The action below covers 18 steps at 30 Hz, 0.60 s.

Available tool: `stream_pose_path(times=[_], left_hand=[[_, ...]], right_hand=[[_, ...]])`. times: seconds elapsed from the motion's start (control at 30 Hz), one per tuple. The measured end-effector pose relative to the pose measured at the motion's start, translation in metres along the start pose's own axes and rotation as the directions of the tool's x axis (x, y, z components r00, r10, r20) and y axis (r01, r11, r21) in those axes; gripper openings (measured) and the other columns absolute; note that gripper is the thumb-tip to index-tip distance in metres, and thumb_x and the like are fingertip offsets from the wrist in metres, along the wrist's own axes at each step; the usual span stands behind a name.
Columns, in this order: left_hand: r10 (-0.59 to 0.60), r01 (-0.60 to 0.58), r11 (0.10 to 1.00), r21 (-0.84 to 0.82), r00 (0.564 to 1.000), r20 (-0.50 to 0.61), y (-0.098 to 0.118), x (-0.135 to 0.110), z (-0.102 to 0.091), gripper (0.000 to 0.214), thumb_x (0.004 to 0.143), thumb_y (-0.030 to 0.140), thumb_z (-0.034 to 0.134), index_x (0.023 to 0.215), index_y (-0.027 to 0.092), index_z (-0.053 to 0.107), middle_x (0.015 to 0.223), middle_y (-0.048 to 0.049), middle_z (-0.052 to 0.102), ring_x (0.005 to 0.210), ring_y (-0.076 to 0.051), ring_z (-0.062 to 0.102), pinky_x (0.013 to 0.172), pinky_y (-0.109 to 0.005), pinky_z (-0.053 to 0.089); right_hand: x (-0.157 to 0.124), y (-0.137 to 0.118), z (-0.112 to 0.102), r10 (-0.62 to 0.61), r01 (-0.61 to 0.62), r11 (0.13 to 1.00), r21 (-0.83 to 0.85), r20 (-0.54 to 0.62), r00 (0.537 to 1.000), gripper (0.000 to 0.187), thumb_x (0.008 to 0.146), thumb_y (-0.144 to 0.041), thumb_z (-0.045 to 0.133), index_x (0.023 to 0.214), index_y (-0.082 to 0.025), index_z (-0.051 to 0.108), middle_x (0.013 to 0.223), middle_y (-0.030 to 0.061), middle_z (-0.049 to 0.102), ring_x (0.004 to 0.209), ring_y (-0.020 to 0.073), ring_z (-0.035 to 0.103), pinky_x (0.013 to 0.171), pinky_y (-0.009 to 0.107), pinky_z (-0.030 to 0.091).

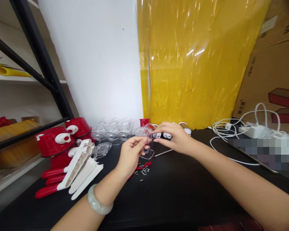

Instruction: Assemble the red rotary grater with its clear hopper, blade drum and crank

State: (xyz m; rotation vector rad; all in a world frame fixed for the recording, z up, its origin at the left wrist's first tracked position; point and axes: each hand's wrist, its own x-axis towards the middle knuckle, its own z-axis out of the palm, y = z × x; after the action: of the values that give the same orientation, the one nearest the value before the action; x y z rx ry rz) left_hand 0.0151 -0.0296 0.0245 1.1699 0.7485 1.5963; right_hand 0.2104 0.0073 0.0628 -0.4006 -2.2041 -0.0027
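Note:
My left hand (132, 150) is closed, thumb and fingertips pinched on something small that I cannot make out. Just right of it is my right hand (174, 138), thumb and index finger apart, their tips near the left fingertips. A clear plastic part (144, 131) shows right behind the fingers; whether a hand touches it I cannot tell. On the black table below lie several small screws (144, 170) and a red plastic piece (146, 164). A thin metal rod (163, 153) lies under the right hand.
Red housings (54, 141) and white handle parts with red grips (74, 166) are piled at left. Behind stand clear plastic cups (114, 130), a red cup (144, 122) and white cylindrical parts (186, 128). White cables (221, 128) and a tablet (255, 157) lie at right, beside a cardboard box (274, 73).

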Motion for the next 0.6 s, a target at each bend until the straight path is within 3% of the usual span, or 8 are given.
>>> stream_pose_path(times=[0.17, 0.33, 0.5, 0.6], left_hand=[[-0.021, -0.015, 0.971, -0.237, 0.989, -0.149, 0.007, 0.008, -0.003, 0.035, 0.054, 0.035, 0.089, 0.072, 0.013, 0.068, 0.06, 0.0045, 0.061, 0.049, -0.002, 0.052, 0.039, -0.008, 0.038], [-0.053, -0.008, 0.944, -0.331, 0.983, -0.174, 0.01, 0.013, -0.011, 0.039, 0.052, 0.035, 0.09, 0.074, 0.014, 0.066, 0.069, 0.0043, 0.062, 0.049, 0.0, 0.049, 0.039, -0.007, 0.038], [-0.038, -0.001, 0.964, -0.266, 0.989, -0.141, 0.008, 0.015, -0.014, 0.033, 0.064, 0.039, 0.083, 0.079, 0.015, 0.066, 0.073, 0.003, 0.063, 0.05, -0.001, 0.049, 0.041, -0.008, 0.039], [0.05, -0.064, 0.993, -0.104, 0.99, -0.131, 0.002, 0.016, -0.016, 0.034, 0.07, 0.044, 0.078, 0.081, 0.013, 0.067, 0.084, -0.0028, 0.067, 0.05, -0.002, 0.05, 0.039, -0.011, 0.037]], right_hand=[[0.049, -0.013, 0.023, -0.118, 0.121, 0.989, 0.087, -0.031, 0.992, 0.013, 0.085, -0.027, 0.066, 0.092, -0.019, 0.073, 0.087, 0.0063, 0.072, 0.083, 0.0155, 0.066, 0.077, 0.029, 0.052], [0.067, -0.006, 0.037, -0.119, 0.119, 0.987, 0.107, -0.003, 0.993, 0.012, 0.086, -0.024, 0.064, 0.087, -0.019, 0.075, 0.086, 0.0056, 0.073, 0.08, 0.0144, 0.067, 0.076, 0.027, 0.051], [0.069, -0.006, 0.043, -0.062, 0.063, 0.989, 0.135, -0.016, 0.998, 0.01, 0.085, -0.025, 0.065, 0.083, -0.021, 0.074, 0.083, 0.0037, 0.072, 0.078, 0.0138, 0.066, 0.075, 0.028, 0.051], [0.065, -0.003, 0.038, -0.025, 0.031, 0.989, 0.146, -0.044, 0.999, 0.01, 0.085, -0.023, 0.064, 0.082, -0.02, 0.073, 0.081, 0.0037, 0.072, 0.076, 0.0132, 0.065, 0.073, 0.027, 0.05]])
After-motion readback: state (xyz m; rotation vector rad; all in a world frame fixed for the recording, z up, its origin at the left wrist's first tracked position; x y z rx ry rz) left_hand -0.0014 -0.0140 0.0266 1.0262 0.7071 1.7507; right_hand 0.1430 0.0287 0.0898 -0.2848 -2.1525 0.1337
